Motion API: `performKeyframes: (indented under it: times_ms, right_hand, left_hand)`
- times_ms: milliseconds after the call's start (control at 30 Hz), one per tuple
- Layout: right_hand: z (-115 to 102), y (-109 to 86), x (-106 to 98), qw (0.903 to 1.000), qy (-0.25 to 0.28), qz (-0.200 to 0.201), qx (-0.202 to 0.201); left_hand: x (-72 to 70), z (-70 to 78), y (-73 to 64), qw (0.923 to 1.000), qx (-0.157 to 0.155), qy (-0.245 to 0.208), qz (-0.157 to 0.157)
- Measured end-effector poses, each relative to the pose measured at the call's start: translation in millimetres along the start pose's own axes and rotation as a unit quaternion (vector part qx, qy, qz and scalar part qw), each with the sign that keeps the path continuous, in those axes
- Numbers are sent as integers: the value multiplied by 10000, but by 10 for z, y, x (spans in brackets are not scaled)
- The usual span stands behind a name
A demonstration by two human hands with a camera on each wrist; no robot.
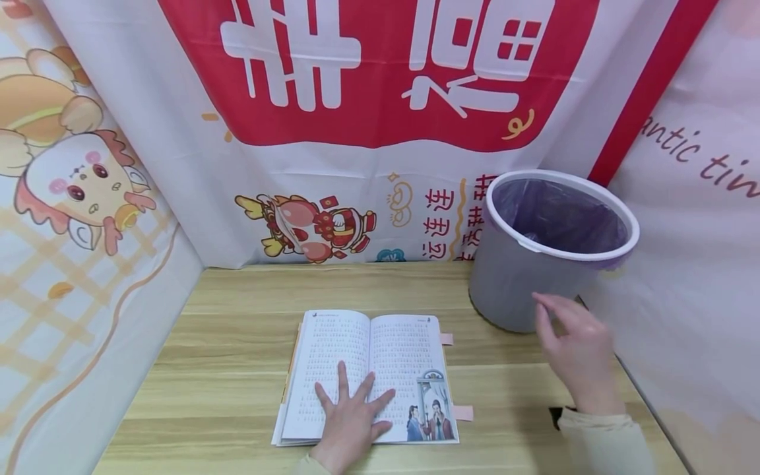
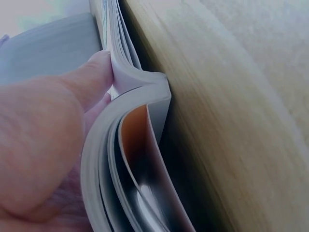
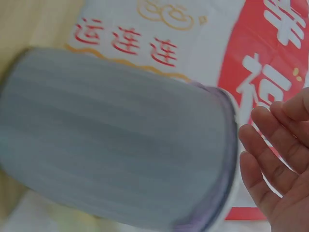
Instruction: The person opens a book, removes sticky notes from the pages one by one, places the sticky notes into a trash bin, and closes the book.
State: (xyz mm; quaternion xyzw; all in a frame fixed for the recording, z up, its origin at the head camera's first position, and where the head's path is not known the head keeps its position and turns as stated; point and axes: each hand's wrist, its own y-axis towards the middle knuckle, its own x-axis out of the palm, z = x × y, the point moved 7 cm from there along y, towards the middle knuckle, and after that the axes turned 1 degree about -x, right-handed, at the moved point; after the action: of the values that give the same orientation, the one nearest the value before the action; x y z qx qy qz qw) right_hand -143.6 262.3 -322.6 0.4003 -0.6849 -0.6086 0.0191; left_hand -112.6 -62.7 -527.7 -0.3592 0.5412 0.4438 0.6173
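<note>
An open book (image 1: pixel 404 343) lies on the wooden table, with printed text on both pages and a colour picture of two figures at the lower right. My left hand (image 1: pixel 350 419) rests spread over its lower middle, across the fold. From the left wrist, the book's curved page edges (image 2: pixel 99 159) show beside the thumb. In front of the grey bin (image 1: pixel 510 284), my right hand (image 1: pixel 578 349) is raised with thumb and index finger close together. Nothing shows between them. The right wrist view has its fingers (image 3: pixel 277 164) loosely bent beside the bin's rim.
A purple bag lines the bin, folded over below its white rim (image 1: pixel 631 231). Two pink tabs (image 1: pixel 463 413) stick out from the book's right edge. Printed cloth (image 1: pixel 368 165) hangs behind the table (image 1: pixel 231 369) and along both sides. A small black item (image 1: pixel 555 417) lies by the right sleeve.
</note>
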Motion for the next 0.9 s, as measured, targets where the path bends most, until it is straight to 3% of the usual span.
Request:
performKeyframes:
  times_ms: [200,433,633,900]
  right_hand:
    - [-25,-473,219,9972,-28,-717,219]
    - [-101,-934,442,9927,202,-1116,409]
    - [-156,-1193,513,9900,121,-1318,493]
    - [-168,-1427,538,9847,464,-1486,778]
  left_hand:
    - [-1,-5,-5,10000,13,-26,88]
    - [-27,5,4,9998,61,-35,198]
    - [-6,4,-2,9998,54,-50,176]
    - [25,-18,13,9997,65,15,230]
